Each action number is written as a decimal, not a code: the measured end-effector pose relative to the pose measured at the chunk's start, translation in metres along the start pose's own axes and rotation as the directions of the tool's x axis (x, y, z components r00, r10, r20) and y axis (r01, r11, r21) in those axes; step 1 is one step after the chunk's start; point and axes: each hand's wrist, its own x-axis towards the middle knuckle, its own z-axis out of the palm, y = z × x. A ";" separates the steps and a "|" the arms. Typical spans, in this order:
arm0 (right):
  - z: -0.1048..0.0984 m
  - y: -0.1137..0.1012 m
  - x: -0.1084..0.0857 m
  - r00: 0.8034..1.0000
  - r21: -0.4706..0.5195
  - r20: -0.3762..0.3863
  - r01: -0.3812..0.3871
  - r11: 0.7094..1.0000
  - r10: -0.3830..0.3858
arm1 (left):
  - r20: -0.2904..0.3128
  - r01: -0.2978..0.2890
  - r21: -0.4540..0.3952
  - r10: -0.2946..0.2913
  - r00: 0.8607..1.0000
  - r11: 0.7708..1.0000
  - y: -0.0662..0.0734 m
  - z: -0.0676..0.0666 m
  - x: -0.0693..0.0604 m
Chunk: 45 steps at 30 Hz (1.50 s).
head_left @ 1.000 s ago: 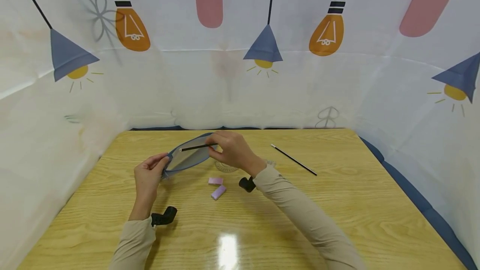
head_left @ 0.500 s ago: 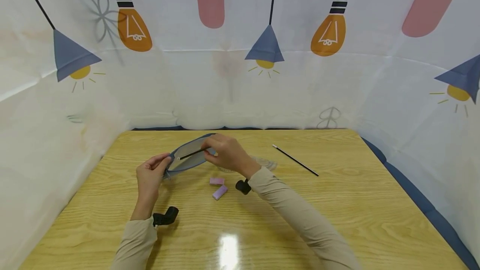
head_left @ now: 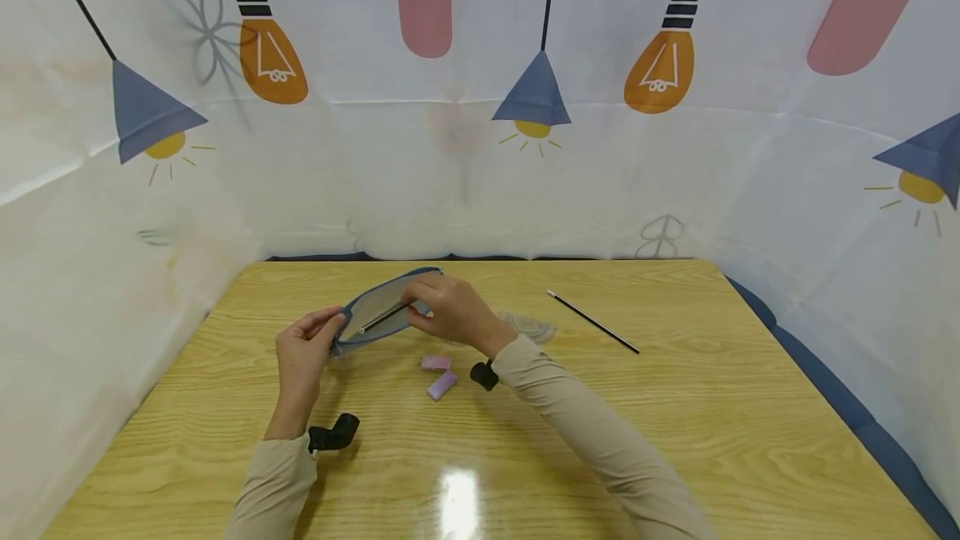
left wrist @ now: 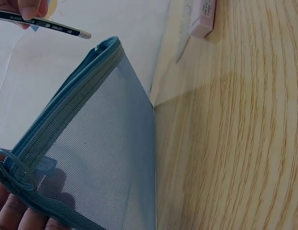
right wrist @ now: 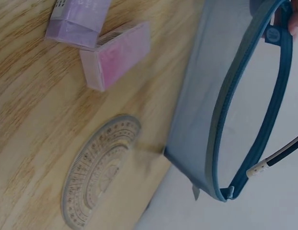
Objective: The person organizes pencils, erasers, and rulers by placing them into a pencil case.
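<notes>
A blue mesh zip pouch (head_left: 375, 300) stands with its mouth spread, its near-left end pinched by the left hand (head_left: 302, 352). Above the opening, the right hand (head_left: 453, 307) pinches a dark pencil (head_left: 386, 317), whose white-tipped end points down and left into the mouth in the head view. In the left wrist view the pencil (left wrist: 48, 24) lies close to the pouch's far corner. The right wrist view shows the pencil's white end (right wrist: 258, 167) at the rim of the pouch (right wrist: 220, 105). The pouch's bottom is partly hidden.
Two small boxes, one pink (head_left: 436, 362) and one purple (head_left: 442, 385), lie on the table (head_left: 375, 473) nearer than the pouch. A clear protractor (head_left: 529, 327) is beyond the right wrist. Another dark pencil (head_left: 592, 322) lies farther right.
The right hand has shifted a little left and down with the pencil, whose white end has swung lower, into the pouch's opening. The left hand keeps its pinch on the pouch.
</notes>
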 end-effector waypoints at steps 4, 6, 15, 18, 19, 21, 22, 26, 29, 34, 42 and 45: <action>0.004 0.001 -0.002 1.000 0.001 -0.006 -0.002 1.000 0.002 | -0.006 -0.003 0.016 0.003 1.000 1.000 -0.001 0.000 0.000; 0.005 0.001 -0.002 1.000 0.004 -0.004 -0.009 1.000 0.009 | -0.005 -0.004 0.026 0.004 1.000 1.000 -0.001 0.000 0.000; 0.011 0.002 -0.005 0.999 0.011 0.036 -0.037 0.999 0.037 | -0.003 0.002 0.032 -0.002 1.000 0.999 -0.001 0.000 0.001; 0.014 0.003 -0.005 0.998 0.007 0.043 -0.045 0.999 0.045 | -0.005 -0.003 0.032 0.003 1.000 0.999 -0.001 0.001 0.001; 0.015 0.004 -0.005 0.998 0.004 0.045 -0.047 0.999 0.047 | -0.005 -0.006 0.032 0.006 1.000 0.999 -0.001 0.001 0.001; 0.017 0.006 -0.006 0.997 -0.005 0.053 -0.054 0.999 0.054 | -0.004 -0.008 0.033 0.009 1.000 0.999 0.000 0.002 0.001; 0.018 0.006 -0.006 0.996 -0.012 0.060 -0.058 0.998 0.058 | -0.004 -0.009 0.032 0.009 1.000 0.999 0.000 0.002 0.001; 0.023 0.008 -0.006 0.994 -0.053 0.094 -0.056 0.997 0.061 | -0.004 -0.008 0.027 0.008 1.000 1.000 0.000 0.002 0.001; 0.026 0.009 -0.006 0.992 -0.077 0.116 -0.033 0.996 0.042 | -0.004 -0.006 0.025 0.006 1.000 1.000 0.000 0.002 0.001; 0.029 0.008 -0.005 0.989 -0.107 0.146 -0.002 0.994 0.018 | -0.005 -0.006 0.016 0.006 1.000 1.000 -0.001 0.001 0.001; 0.034 0.009 -0.007 0.979 -0.144 0.205 0.013 0.990 0.017 | 0.013 -0.006 -0.004 0.006 1.000 1.000 -0.001 0.000 0.002; 0.035 0.010 -0.008 0.978 -0.144 0.208 0.011 0.989 0.020 | 0.016 -0.005 -0.009 0.006 1.000 1.000 0.000 -0.001 0.001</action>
